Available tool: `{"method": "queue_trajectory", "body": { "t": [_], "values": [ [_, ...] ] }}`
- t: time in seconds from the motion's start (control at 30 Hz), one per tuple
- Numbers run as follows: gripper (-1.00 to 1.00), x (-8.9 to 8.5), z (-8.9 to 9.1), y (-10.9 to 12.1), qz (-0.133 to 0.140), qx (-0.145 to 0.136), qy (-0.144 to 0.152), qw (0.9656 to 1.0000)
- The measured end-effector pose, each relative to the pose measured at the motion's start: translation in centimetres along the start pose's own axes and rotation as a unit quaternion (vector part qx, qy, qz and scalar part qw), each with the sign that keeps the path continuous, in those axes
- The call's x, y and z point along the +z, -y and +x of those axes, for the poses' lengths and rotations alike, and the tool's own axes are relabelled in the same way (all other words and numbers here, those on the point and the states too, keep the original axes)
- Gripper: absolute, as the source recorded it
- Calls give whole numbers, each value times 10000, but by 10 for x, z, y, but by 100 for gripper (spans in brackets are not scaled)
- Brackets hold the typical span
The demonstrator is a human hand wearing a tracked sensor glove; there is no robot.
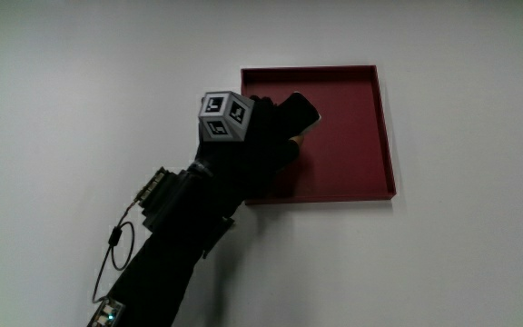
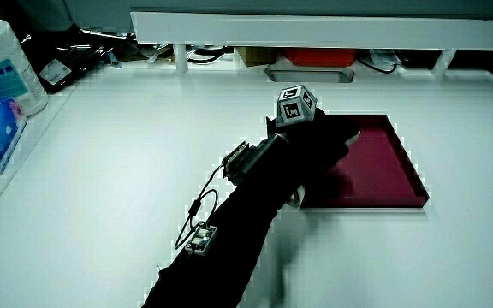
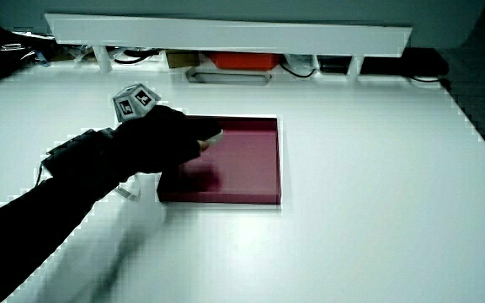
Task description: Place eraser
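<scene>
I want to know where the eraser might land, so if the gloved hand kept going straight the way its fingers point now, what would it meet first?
Probably the bare floor of the shallow dark red square tray. The black-gloved hand is over the tray's edge, fingers aimed across its inside, and nothing else shows there. Its height above the floor is unclear.

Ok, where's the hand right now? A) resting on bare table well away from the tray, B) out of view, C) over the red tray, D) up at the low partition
C: the hand reaches in over the edge of the red tray, as both side views confirm.
</scene>
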Motion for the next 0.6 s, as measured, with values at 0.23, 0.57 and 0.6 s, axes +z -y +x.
{"method": "queue_trajectory", "body": {
  "t": [0.23, 0.57, 0.6],
  "values": [
    [0, -28, 5, -9, -244, -84, -261, 9993],
    [0, -62, 0, -17, -608, -114, -523, 9967],
    [0, -64, -2, -18, -563, -131, -499, 9971]
  ]
}}
